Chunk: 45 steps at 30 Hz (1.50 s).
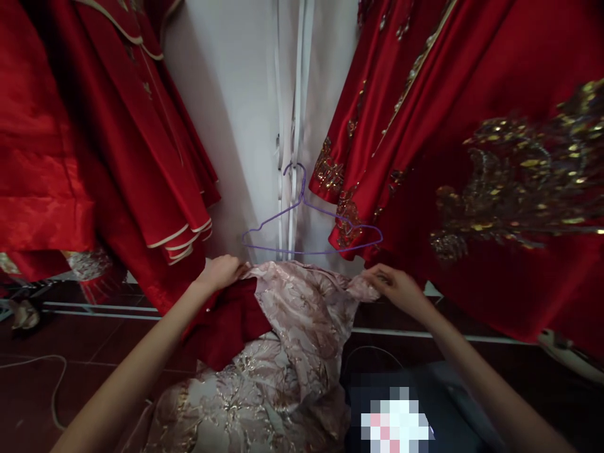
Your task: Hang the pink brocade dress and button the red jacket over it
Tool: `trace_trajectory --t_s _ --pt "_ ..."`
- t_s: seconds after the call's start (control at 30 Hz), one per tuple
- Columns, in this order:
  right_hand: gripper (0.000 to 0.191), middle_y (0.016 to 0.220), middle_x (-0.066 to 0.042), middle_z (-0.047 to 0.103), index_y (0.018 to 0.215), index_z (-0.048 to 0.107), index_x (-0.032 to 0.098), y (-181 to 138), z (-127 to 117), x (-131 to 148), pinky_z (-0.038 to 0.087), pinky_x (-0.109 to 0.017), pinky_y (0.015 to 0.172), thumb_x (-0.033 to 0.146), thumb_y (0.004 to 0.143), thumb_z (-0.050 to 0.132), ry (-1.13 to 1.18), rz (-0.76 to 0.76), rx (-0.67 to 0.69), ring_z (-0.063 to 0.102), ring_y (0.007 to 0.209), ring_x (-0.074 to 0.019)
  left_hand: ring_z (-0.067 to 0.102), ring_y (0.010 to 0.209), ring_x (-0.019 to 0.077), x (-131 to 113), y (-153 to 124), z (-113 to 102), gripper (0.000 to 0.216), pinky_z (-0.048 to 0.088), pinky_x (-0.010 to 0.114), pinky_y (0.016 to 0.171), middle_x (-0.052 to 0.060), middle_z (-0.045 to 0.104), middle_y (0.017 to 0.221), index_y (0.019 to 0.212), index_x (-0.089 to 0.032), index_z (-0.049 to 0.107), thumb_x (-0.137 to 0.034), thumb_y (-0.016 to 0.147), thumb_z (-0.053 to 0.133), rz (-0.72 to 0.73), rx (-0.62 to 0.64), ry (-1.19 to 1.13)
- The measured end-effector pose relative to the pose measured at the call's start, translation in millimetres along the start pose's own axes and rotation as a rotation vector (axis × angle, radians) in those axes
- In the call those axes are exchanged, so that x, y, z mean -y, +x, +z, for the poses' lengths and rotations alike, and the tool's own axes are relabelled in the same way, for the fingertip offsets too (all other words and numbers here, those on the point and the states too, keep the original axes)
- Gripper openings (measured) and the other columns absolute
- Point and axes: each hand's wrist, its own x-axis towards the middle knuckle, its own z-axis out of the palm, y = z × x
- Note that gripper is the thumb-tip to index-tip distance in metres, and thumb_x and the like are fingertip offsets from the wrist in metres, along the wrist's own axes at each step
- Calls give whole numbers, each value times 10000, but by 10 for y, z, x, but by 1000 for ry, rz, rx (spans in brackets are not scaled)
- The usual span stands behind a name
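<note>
A pale pink dress (pixel 302 314) with gold floral embroidery hangs between my two hands, its lower part spread toward me. My left hand (pixel 225 272) grips its upper left corner with the fingers closed. At the upper right corner, my right hand (pixel 387 280) pinches the bunched fabric. Just above the dress's top edge is a bare purple wire hanger (pixel 302 200), its hook up against a white rail on the wall. Neither hand touches the hanger. Red cloth (pixel 229 330) lies behind and to the left of the dress.
Red garments with cream trim (pixel 141 126) hang at the left. Red gowns with gold sequins (pixel 523 170) hang at the right. A low white rack bar (pixel 415 333) runs near the dark tiled floor. A shoe (pixel 24 314) and a pale cable (pixel 59 390) are at the lower left.
</note>
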Motion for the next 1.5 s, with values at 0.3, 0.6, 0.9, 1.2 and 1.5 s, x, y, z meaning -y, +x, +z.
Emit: trace_trajectory --t_s 0.3,0.6,0.9,1.2,1.5 --pt "214 1164 -78 621 861 654 220 325 -248 371 417 -388 912 398 798 552 -203 -188 -315 574 1054 -251 451 1222 194 -975 472 102 180 324 365 1057 77 510 1307 781 -194 638 -247 842 477 547 -245 -333" --pt "248 859 -79 707 901 672 224 261 -661 -57 450 -323 640 419 781 577 -380 105 -526 639 725 -231 451 1221 201 -897 385 274 241 301 384 1071 93 515 1290 906 -182 647 -269 882 423 578 -243 -295" --pt "230 902 -75 662 886 656 201 570 -408 508 451 -300 748 390 829 538 -292 -251 -515 604 814 -195 431 1243 200 -1055 402 256 279 310 352 1066 107 471 1346 867 -160 628 -311 902 396 615 -215 -393" --pt "253 810 -41 664 930 582 231 675 25 729 411 -320 686 370 903 372 -275 -232 -539 603 726 -208 581 1012 162 -924 278 282 350 423 277 915 54 655 1047 935 -178 615 -410 916 354 320 -356 -782" --pt "232 687 -7 647 856 607 234 776 -141 649 391 -299 667 409 859 455 -276 -221 -515 564 572 -168 627 798 199 442 253 613 403 473 295 753 61 708 881 917 -164 685 -512 769 544 -149 -503 -719"
